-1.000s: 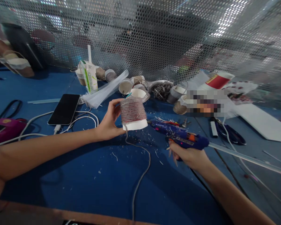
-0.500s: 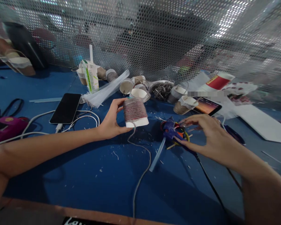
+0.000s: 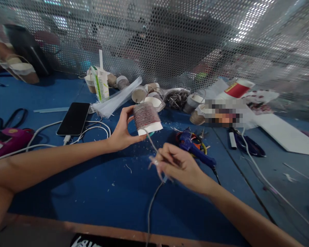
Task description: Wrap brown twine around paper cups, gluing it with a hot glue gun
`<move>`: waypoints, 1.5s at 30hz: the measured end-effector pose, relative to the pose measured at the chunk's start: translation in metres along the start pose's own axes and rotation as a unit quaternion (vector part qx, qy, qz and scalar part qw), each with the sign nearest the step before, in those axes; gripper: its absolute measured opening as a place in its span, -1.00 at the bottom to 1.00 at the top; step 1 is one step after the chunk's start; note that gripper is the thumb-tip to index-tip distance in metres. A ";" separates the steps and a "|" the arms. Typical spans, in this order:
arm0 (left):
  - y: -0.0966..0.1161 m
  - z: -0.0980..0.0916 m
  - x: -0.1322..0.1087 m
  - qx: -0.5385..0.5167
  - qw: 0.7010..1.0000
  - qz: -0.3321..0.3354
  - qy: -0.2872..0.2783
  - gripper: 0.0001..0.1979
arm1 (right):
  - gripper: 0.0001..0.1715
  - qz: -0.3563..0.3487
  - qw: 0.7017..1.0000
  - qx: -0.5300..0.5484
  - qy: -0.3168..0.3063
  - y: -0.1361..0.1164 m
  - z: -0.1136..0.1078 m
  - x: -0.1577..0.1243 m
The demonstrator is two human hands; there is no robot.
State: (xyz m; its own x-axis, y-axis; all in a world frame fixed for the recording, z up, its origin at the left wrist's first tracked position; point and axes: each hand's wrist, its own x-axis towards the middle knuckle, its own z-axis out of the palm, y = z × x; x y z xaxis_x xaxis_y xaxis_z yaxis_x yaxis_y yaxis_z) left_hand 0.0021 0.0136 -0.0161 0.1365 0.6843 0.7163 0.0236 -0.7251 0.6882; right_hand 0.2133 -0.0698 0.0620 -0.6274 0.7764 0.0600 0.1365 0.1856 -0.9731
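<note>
My left hand [image 3: 123, 132] is closed around a paper cup [image 3: 147, 118] held up on its side above the blue table. Grey cord is wound round most of the cup, with reddish marks in the windings and a white rim bare at its lower end. The loose cord [image 3: 149, 209] runs from that rim to my right hand [image 3: 179, 168], whose fingers pinch it, slightly blurred. Below the hand the cord hangs on over the table's front edge. Just behind my right hand lies a blue glue gun [image 3: 195, 145], beside scissors [image 3: 201, 135] and a roll of tape.
Several cord-wrapped cups [image 3: 139, 94], a drink carton [image 3: 101, 84] and clear glue sticks [image 3: 115, 99] line the back by a perforated metal screen [image 3: 144, 44]. At left are a phone [image 3: 74, 118] with a white cable and a magenta glue gun [image 3: 12, 140]. White board [image 3: 285, 132] lies right.
My right hand has left the blue glue gun and come left and nearer, taking hold of the loose cord. My left hand keeps the cup, which has shifted slightly up and left.
</note>
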 end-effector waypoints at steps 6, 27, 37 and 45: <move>0.007 0.000 0.001 -0.029 0.996 -0.027 -0.083 -0.17 | -0.63 -0.119 0.979 0.066 0.151 -0.014 -0.024 0.001; 0.012 -0.006 0.005 -0.080 0.978 -0.104 -0.161 -0.17 | -0.83 -0.146 0.936 -0.118 0.299 -0.005 -0.026 -0.014; 0.015 -0.005 0.006 -0.011 0.988 -0.061 -0.143 -0.19 | -0.67 -0.048 0.990 0.028 0.130 0.000 -0.004 -0.019; 0.019 -0.004 0.006 -0.048 0.987 -0.056 -0.142 -0.23 | -0.56 -0.014 0.956 0.101 0.277 0.001 -0.013 -0.010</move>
State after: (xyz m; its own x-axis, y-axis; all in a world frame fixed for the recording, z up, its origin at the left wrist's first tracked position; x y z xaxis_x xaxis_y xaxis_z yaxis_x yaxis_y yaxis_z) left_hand -0.0007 0.0043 0.0013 0.4100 0.7015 0.5829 -0.0378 -0.6255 0.7793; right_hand 0.2297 -0.0694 0.0629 -0.1198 0.9827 0.1413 -0.0602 0.1349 -0.9890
